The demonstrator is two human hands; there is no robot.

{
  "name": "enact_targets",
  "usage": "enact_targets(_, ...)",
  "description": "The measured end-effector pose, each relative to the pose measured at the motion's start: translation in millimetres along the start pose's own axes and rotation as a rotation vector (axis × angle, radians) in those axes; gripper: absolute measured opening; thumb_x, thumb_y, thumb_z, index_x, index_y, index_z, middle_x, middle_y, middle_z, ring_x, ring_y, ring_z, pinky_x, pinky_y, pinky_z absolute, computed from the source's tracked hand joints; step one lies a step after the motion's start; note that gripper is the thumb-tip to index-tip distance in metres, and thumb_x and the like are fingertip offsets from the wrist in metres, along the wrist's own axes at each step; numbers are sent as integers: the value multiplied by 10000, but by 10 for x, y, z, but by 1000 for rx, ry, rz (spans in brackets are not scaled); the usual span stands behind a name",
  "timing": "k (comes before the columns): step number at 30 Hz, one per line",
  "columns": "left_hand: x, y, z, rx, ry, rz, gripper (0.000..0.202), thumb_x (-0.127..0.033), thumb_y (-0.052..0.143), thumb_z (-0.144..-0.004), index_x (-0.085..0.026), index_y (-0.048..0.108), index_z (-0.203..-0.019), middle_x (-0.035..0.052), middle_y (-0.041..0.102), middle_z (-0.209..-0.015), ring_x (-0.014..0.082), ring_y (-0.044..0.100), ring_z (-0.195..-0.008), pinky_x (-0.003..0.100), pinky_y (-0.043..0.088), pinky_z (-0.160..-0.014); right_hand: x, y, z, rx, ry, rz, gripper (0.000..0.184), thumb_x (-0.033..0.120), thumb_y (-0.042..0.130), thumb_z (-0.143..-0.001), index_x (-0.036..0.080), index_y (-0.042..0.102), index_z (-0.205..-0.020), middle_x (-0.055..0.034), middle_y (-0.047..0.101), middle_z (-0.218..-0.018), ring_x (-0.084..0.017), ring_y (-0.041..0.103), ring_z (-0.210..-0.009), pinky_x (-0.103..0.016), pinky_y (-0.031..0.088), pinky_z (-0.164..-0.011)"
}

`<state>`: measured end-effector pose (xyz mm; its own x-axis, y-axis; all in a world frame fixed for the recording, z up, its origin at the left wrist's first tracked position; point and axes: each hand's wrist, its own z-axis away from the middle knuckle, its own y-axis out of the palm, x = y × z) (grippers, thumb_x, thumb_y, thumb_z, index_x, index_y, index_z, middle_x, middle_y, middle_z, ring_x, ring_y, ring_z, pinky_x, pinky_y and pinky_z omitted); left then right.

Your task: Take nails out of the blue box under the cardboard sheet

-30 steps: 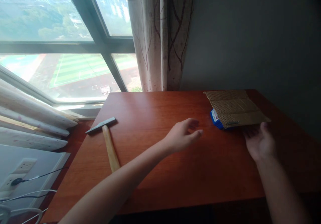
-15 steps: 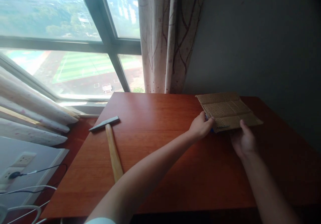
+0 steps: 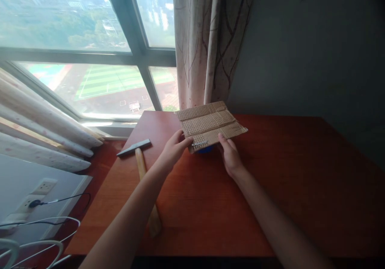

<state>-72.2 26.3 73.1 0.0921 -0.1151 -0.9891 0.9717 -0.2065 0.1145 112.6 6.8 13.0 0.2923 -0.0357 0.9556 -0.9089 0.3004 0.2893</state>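
Note:
A creased piece of brown cardboard (image 3: 207, 120), dotted with rows of small holes or marks, is held tilted above the table. My left hand (image 3: 174, 146) grips its near left corner, thumb on top. On the near right edge, my right hand (image 3: 230, 152) is closed with the thumb over the top and the fingers underneath. Part of a blue thing (image 3: 205, 149) shows below the near edge; the cardboard hides the rest, and I cannot tell its kind. Small dark screw-like shapes (image 3: 200, 143) lie along the near left edge of the cardboard.
A hammer (image 3: 140, 162) with a wooden handle lies on the left of the reddish-brown table (image 3: 285, 204), partly behind my left forearm. A window and a curtain (image 3: 195, 60) stand beyond the table. At lower left are a wall socket (image 3: 45, 186) and cables (image 3: 69, 219).
Both hands have carried the cardboard leftward from the right side of the table toward its middle. The blue thing beneath has moved along with it. The view has shifted slightly.

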Motion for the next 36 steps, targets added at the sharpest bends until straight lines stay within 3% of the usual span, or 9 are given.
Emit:
enact_targets(7, 0, -326, 40, -78, -2, -42, 500, -344, 757, -713, -135, 651, -1155, 122, 719, -1190, 322, 602, -1213, 451, 427, -1059, -108, 316, 23, 75, 11, 53, 456, 581, 642, -856, 184, 726, -1063, -80, 747, -1162, -266, 625, -1205, -426, 431, -1094)
enact_targets(17, 132, -449, -3, -127, 54, -56, 432, -342, 709, -763, -145, 644, -1142, 112, 716, -1176, 300, 613, -1191, 462, 439, -1054, -297, 422, -58, 118, -46, 163, 541, 647, 587, -864, 164, 700, -1079, -70, 765, -971, -257, 672, -1078, -422, 515, -986)
enact_targets(23, 223, -513, -10, -177, 112, -51, 473, -410, 694, -815, -133, 618, -1190, 131, 708, -1163, 269, 651, -1112, 429, 506, -977, -158, 265, 56, 122, -112, 281, 501, 672, 498, -908, 207, 686, -893, -51, 717, -815, -239, 682, -873, -379, 577, -782)
enact_targets(25, 237, -556, -6, -282, 161, -124, 472, -432, 685, -830, -135, 617, -1190, 138, 694, -1184, 267, 648, -1114, 409, 522, -945, -44, 156, 139, 104, -134, 328, 499, 649, 454, -939, 209, 653, -814, -53, 685, -789, -225, 661, -787, -358, 567, -692)
enact_targets(27, 230, -589, 13, -430, 237, -269, 422, -425, 671, -852, -141, 632, -1162, 131, 689, -1182, 257, 645, -1104, 381, 527, -918, 96, 66, 201, 97, -177, 388, 431, 591, 540, -923, 214, 613, -727, -34, 632, -724, -207, 621, -722, -335, 536, -649)
enact_targets(29, 197, -596, 52, -529, 337, -418, 339, -387, 648, -881, -154, 651, -1127, 111, 695, -1151, 234, 653, -1059, 348, 530, -882, 237, 30, 214, 115, -365, 554, 363, 481, 558, -946, 221, 592, -694, -27, 607, -718, -192, 593, -715, -335, 516, -686)
enact_targets(31, 146, -572, 105, -529, 444, -536, 250, -336, 624, -905, -174, 668, -1091, 82, 704, -1101, 207, 666, -980, 323, 534, -836, 348, 68, 164, 163, -625, 700, 236, 369, 559, -953, 231, 619, -771, -40, 643, -805, -202, 617, -792, -359, 521, -765)
enact_targets(33, 94, -530, 159, -457, 556, -630, 171, -286, 608, -916, -190, 682, -1036, 61, 707, -1048, 193, 668, -933, 317, 534, -822, 408, 168, 67, 267, -804, 772, 124, 296, 555, -944, 242, 658, -901, -61, 696, -961, -222, 649, -937, -393, 529, -874)
enact_targets(36, 50, -478, 212, -325, 678, -720, 116, -230, 596, -917, -200, 690, -978, 58, 707, -1012, 203, 667, -954, 339, 529, -868, 399, 367, -88, 436, -946, 883, 207, 302, 563, -934, 248, 674, -1100, -74, 694, -1237, -258, 602, -1212, -465, 468, -1055)
